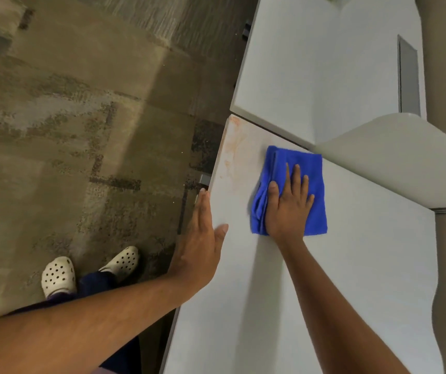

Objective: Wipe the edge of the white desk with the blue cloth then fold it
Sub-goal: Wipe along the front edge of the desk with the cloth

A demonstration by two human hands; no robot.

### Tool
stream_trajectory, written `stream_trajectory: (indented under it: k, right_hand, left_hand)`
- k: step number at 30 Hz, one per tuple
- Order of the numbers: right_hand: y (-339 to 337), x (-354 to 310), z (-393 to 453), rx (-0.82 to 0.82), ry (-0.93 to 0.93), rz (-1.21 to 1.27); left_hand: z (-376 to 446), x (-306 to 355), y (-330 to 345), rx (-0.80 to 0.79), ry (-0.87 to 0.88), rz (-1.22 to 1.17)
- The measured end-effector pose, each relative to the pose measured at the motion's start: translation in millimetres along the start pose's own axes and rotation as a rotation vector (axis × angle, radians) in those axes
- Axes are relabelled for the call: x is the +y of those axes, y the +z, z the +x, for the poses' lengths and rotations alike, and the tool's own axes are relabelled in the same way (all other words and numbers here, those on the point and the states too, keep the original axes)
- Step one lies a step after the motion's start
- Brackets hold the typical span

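A folded blue cloth (pixel 313 184) lies flat on the white desk (pixel 351 279), a little in from its left edge. My right hand (pixel 287 203) presses palm-down on the cloth with fingers spread. My left hand (pixel 201 238) rests flat against the desk's left edge, fingers straight, thumb on the top surface, holding nothing. An orange-brown stain (pixel 232 147) marks the desk's far left corner, left of the cloth.
A second white desk (pixel 297 76) adjoins at the far side. A curved grey partition (pixel 394 157) rises on the right beside the cloth. Patterned brown carpet (pixel 81 130) lies to the left, with my feet in white clogs (pixel 58 275).
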State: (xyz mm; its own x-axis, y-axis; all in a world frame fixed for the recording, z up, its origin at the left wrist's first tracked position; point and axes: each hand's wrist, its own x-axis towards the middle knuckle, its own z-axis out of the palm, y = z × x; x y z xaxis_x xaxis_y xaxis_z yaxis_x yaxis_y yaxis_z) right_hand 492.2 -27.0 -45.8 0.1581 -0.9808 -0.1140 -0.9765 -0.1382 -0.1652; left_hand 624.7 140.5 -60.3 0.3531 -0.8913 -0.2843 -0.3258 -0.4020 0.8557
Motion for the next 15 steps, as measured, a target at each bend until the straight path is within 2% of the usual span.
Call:
stream_trajectory:
  k: [2,5,9,12,15]
  right_hand:
    - [8,-10,-29,-0.008,-0.067,-0.035]
    - [14,-16,-55,-0.075,-0.319,-0.097]
    - [13,-45,-7,-0.121,-0.501,-0.145]
    - [14,-73,34,-0.067,-0.514,-0.128]
    - [18,-96,61,-0.01,-0.411,-0.083]
  left_hand:
    - [-10,-5,0,0.015,0.018,0.008]
    - [-16,-10,-2,0.007,0.033,-0.026]
    - [-17,-15,-2,-0.026,0.037,-0.148]
    - [-15,-19,1,-0.006,0.061,-0.139]
    - [-14,-21,3,0.011,0.08,-0.112]
